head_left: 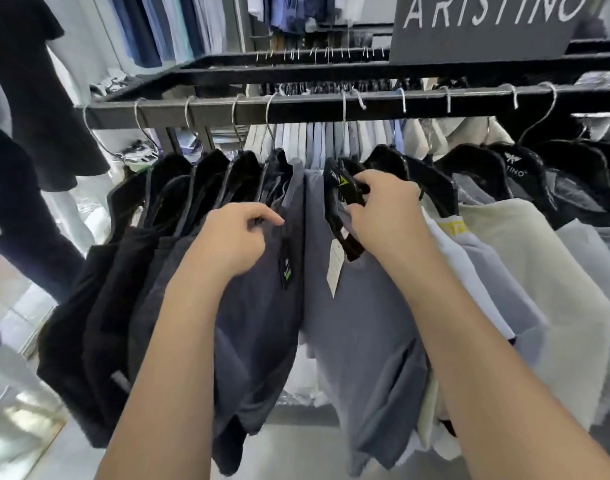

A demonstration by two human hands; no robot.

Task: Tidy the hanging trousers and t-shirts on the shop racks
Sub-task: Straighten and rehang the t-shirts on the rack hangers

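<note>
L hand (234, 237): fingers curled, gripping navy t-shirt (262, 323) at shoulder, below rail (296, 107). R hand (388, 211): fingers pinch black hanger (338, 199) of grey-blue t-shirt (359, 341), below rail.

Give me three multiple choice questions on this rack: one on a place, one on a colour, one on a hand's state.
1. Where is the sign? A above the rail, top right; B on the floor; C on a chair.
2. What colour is the shirt under the left hand? A white; B navy; C red.
3. What is the right hand doing? A hanging free; B gripping a black hanger; C holding a phone.
Answers: 1 A, it stands over the rail; 2 B, the cloth is dark blue; 3 B, fingers curl round the hanger.
</note>
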